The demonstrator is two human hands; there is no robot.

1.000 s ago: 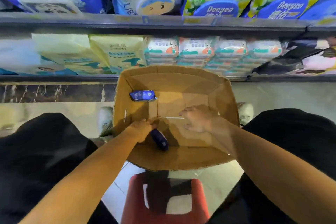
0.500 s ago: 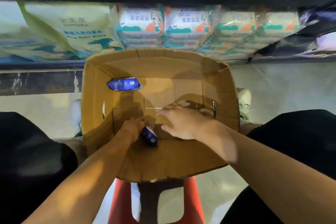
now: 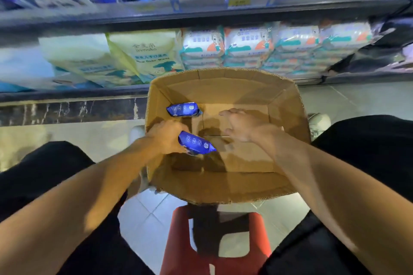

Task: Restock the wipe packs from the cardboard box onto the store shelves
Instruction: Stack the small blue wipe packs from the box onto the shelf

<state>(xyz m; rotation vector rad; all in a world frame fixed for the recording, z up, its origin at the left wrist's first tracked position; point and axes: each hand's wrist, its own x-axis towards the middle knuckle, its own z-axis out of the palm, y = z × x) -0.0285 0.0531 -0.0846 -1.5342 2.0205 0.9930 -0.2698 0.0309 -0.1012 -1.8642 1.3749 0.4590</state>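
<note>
Wipe packs are nearly all out of the cardboard box (image 3: 225, 187): two dark blue ones can be counted, and the rest of its floor shows bare card. Going left to right, the left hand (image 3: 164, 138) is clenched round one blue wipe pack (image 3: 196, 145), holding it just above the box floor near the left wall. The other blue pack (image 3: 183, 109) lies loose further back in the left corner, touched by neither hand. The right hand (image 3: 243, 126) hovers over the middle of the box with fingers spread and nothing in them. So the step in hand looks like the pick-up (the box sits on a red stool (image 3: 214, 250) between the person's knees). The next move probably calls for lifting the held pack clear of the rim and carrying it to the lower shelf (image 3: 73, 94) ahead, where a free slot must be found among the stocked bundles; the idle hand could take the second pack.
</note>
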